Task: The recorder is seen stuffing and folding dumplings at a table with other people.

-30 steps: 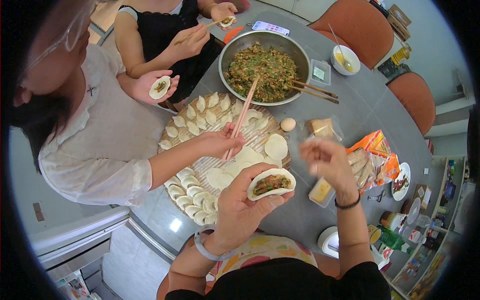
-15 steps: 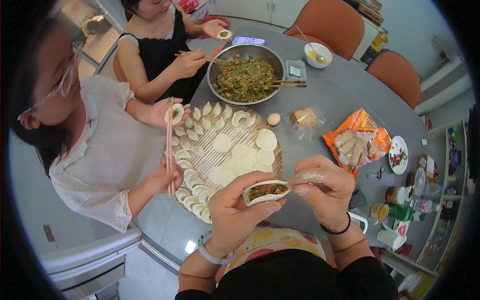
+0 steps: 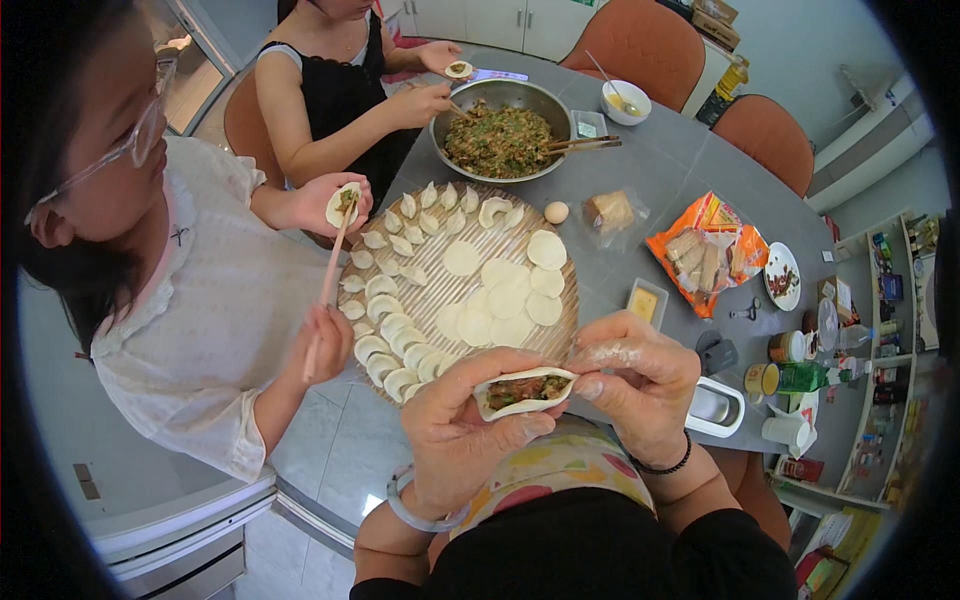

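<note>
My left hand (image 3: pixel 455 425) cups a dumpling (image 3: pixel 522 392), its wrapper folded up around green and brown filling that still shows along the top. My right hand (image 3: pixel 645 385) pinches the dumpling's right end between thumb and finger. Just beyond lies a round slatted tray (image 3: pixel 432 290). Flat round wrappers (image 3: pixel 505 300) overlap on its right part, and folded dumplings (image 3: pixel 400 340) line its left and far edges. A co-worker at the left holds a filled wrapper (image 3: pixel 343 205) and chopsticks (image 3: pixel 330 275). Another person behind holds a filled wrapper (image 3: pixel 458 70) too.
A steel bowl of filling (image 3: pixel 500 140) with chopsticks across its rim stands beyond the tray. Rightward are an egg (image 3: pixel 556 212), a bagged block (image 3: pixel 610 212), an orange package (image 3: pixel 708 255), a plate (image 3: pixel 782 277) and a white container (image 3: pixel 716 408). Chairs stand at the far side.
My view has shifted slightly. My hands keep the dumpling, the right one still at its end. The near co-worker's chopsticks have moved to touch the filling in their wrapper.
</note>
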A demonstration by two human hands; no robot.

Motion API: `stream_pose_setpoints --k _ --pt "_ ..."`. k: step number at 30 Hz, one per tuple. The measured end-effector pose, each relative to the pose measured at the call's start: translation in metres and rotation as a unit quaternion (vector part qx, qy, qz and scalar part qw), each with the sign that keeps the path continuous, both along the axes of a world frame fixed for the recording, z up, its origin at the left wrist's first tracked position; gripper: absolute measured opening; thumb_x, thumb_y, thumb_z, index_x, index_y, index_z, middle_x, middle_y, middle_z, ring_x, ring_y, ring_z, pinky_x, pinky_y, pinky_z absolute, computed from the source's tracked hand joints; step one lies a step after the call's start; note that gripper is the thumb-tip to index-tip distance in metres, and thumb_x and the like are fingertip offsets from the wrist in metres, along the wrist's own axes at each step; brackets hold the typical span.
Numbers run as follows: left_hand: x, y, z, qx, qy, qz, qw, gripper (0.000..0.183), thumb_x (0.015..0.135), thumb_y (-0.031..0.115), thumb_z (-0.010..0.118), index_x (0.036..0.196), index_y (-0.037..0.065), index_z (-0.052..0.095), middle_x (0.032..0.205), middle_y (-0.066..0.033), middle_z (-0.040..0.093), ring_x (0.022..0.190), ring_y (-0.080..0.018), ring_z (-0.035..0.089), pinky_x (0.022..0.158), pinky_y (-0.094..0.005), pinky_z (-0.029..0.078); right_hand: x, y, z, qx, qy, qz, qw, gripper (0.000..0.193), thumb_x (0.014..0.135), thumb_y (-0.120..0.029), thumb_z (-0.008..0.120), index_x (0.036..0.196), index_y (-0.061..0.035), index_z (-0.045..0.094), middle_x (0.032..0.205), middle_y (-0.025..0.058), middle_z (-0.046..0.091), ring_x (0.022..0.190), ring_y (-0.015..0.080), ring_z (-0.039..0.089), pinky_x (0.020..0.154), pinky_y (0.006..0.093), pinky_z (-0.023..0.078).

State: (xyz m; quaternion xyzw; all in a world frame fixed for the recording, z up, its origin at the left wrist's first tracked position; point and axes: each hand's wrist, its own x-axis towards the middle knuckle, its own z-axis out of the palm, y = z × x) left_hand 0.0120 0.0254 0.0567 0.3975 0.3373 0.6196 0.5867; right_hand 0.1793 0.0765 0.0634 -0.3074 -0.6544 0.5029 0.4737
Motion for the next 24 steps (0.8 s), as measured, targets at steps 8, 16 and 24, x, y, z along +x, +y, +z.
stream_pose_setpoints --k 8,16,24 --pt "-0.023 -0.028 0.004 0.028 -0.001 -0.017 0.999 0.041 0.078 -0.006 0.065 0.116 -0.008 0.049 0.103 -0.015 0.059 0.093 -0.0198 0.061 0.081 -0.0285 0.051 -0.027 -0.033 -0.001 0.079 -0.004 -0.053 0.995 0.011 0.079 -0.004 0.066 0.087 0.0027 0.063 0.084 0.0131 0.062 0.068 0.0162 0.059 0.059 0.0255 0.046" --pt "-0.042 -0.047 0.005 0.018 -0.009 -0.051 0.998 0.041 0.078 -0.005 0.066 0.116 -0.008 0.05 0.104 -0.0145 0.059 0.093 -0.0195 0.061 0.082 -0.0287 0.051 -0.044 -0.057 0.003 0.158 -0.047 -0.096 0.982 0.015 0.076 -0.006 0.068 0.088 0.0017 0.062 0.079 0.013 0.062 0.066 0.0185 0.058 0.058 0.0257 0.045" --pt "-0.049 -0.047 0.003 0.06 0.103 -0.031 0.992 0.041 0.077 -0.006 0.066 0.115 -0.007 0.052 0.104 -0.0139 0.06 0.092 -0.0182 0.061 0.08 -0.0278 0.05 -0.047 -0.049 0.002 0.211 -0.065 -0.067 0.973 0.017 0.069 -0.005 0.072 0.084 0.0018 0.067 0.084 0.0121 0.06 0.07 0.0176 0.057 0.06 0.026 0.044"
